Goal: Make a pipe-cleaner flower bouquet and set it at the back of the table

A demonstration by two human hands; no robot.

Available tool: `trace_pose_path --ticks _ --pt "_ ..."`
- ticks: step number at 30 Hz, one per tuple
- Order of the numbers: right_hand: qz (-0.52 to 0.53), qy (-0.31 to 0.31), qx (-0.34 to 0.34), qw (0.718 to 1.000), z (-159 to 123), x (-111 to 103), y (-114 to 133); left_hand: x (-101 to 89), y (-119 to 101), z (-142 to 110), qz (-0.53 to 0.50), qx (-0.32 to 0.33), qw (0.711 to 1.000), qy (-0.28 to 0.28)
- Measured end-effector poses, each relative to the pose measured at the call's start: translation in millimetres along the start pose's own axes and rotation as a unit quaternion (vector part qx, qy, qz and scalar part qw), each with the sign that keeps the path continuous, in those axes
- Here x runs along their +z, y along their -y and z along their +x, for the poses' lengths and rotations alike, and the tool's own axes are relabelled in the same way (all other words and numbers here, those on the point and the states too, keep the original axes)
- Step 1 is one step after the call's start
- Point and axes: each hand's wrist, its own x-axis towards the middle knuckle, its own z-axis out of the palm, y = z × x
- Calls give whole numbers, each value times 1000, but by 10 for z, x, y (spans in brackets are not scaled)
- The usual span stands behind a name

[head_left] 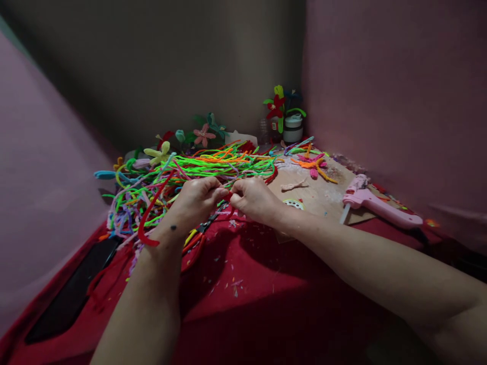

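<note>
My left hand (198, 201) and my right hand (254, 202) meet over the front of the pile, fingertips pinched close together. Between them is a red pipe cleaner (229, 196), mostly hidden by the fingers. A curved red pipe cleaner (143, 223) shows beside my left wrist; whether it is the same piece I cannot tell. Just below my left hand lie pliers (197, 241) with red and yellow handles, partly covered by the wrist. Behind both hands spreads a heap of pipe cleaners (213, 165), mostly green and orange.
A pink glue gun (380, 203) rests at the right on a cardboard sheet (323, 200). A black phone (74, 289) lies at the left on the red cloth (266, 304). Pipe-cleaner flowers (203, 135) and a lidded white container (292, 129) stand by the back wall.
</note>
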Motion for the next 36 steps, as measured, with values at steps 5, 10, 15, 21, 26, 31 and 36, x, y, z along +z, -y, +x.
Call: trace_pose_path --ticks 5,10,15,21,26,31,36 --pt "237 113 77 962 8 -49 -23 -52 11 -4 -103 -21 994 -6" --pt "289 68 73 952 4 -13 -69 -4 15 14 -277 -97 956 1" --pt "324 45 81 942 6 2 -75 75 9 15 -352 -107 930 -3" --pt "438 115 104 885 27 -43 -62 120 21 14 -428 -42 902 -43" --pt "337 72 86 935 10 -74 -22 58 42 26 -380 -44 924 6" --pt "395 93 70 911 14 -80 -24 116 20 -5 -240 28 965 -98" --pt "410 76 71 906 31 -63 -44 160 -49 -9 -271 2 956 -111"
